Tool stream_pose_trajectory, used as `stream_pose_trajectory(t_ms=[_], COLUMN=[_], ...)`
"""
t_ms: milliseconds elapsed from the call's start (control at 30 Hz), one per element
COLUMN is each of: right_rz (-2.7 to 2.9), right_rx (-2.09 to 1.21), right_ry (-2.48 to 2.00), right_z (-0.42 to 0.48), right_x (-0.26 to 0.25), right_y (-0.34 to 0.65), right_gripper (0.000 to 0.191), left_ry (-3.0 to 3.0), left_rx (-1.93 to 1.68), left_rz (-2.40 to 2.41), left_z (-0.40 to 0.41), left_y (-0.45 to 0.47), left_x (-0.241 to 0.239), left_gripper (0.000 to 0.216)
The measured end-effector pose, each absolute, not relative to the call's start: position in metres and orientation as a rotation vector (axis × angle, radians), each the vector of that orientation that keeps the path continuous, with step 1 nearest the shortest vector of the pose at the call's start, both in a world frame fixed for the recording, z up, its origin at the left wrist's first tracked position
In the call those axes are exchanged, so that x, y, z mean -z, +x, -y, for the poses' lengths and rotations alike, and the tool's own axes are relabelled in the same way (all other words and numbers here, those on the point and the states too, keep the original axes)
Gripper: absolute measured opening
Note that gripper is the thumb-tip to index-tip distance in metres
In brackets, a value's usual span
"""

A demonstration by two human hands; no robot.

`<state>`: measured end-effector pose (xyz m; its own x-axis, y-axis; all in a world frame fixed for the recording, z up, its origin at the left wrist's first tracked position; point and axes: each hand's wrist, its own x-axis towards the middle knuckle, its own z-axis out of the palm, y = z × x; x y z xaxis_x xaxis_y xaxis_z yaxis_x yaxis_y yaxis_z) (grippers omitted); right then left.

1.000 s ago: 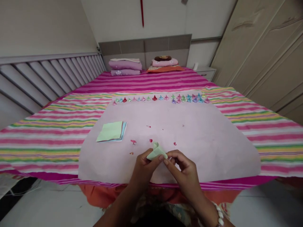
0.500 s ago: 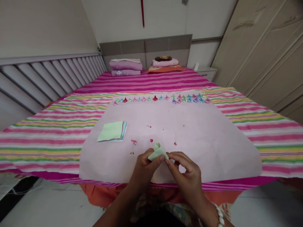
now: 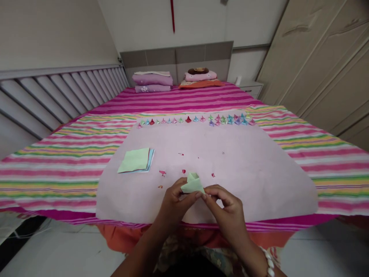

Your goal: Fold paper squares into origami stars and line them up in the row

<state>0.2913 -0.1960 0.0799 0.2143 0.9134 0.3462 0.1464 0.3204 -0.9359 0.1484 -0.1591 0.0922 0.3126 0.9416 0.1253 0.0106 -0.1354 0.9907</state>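
A partly folded piece of light green origami paper is held between my two hands, above the near part of a pale pink sheet. My left hand is closed on its left side, the thumb along the lower edge. With thumb and fingertips, my right hand pinches the lower right corner. The two thumb tips nearly meet there. To the left lies a stack of square paper, green on top with red, blue and white edges below. Small red pieces are scattered just beyond my hands.
Several small folded paper shapes in many colours line the sheet's far edge, doubled up at the right. Striped bedding surrounds the sheet. Folded purple bedding and a pink pile stand by the headboard. A railing runs along the left.
The green paper has tilted slightly in my hands, its left point now higher and its front face flatter. Both hands keep their grip in nearly the same place.
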Motion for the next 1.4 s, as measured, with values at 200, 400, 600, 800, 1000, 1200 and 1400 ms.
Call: stream_pose_trajectory(t_ms=[200, 400, 600, 800, 1000, 1200, 1400], right_rz=[1.423, 1.755, 1.761, 1.606, 1.332, 1.121, 1.056], right_rx=[-0.779, -0.767, -0.895, -1.010, -1.203, -1.308, -1.318], right_ry=[-1.123, -0.941, -1.033, -1.126, -1.067, -0.949, -0.949], right_z=[0.190, 0.184, 0.183, 0.180, 0.175, 0.172, 0.170], right_x=[-0.086, -0.096, -0.096, -0.092, -0.083, -0.076, -0.075], right_y=[0.309, 0.323, 0.320, 0.316, 0.313, 0.306, 0.304], right_gripper=[0.048, 0.027, 0.013, 0.012, 0.013, 0.028, 0.038], left_ry=[1.689, 1.922, 1.957, 1.903, 1.494, 1.270, 1.336], left_rx=[-0.960, -0.858, -0.706, -0.687, -0.772, -0.848, -0.860], left_rz=[-1.027, -0.946, -0.887, -0.903, -0.981, -0.992, -0.919], left_z=[0.156, 0.158, 0.153, 0.150, 0.150, 0.151, 0.150], left_y=[0.140, 0.137, 0.133, 0.135, 0.143, 0.144, 0.144], left_x=[-0.097, -0.097, -0.095, -0.099, -0.092, -0.089, -0.089], left_gripper=[0.008, 0.008, 0.009, 0.012, 0.013, 0.062, 0.030])
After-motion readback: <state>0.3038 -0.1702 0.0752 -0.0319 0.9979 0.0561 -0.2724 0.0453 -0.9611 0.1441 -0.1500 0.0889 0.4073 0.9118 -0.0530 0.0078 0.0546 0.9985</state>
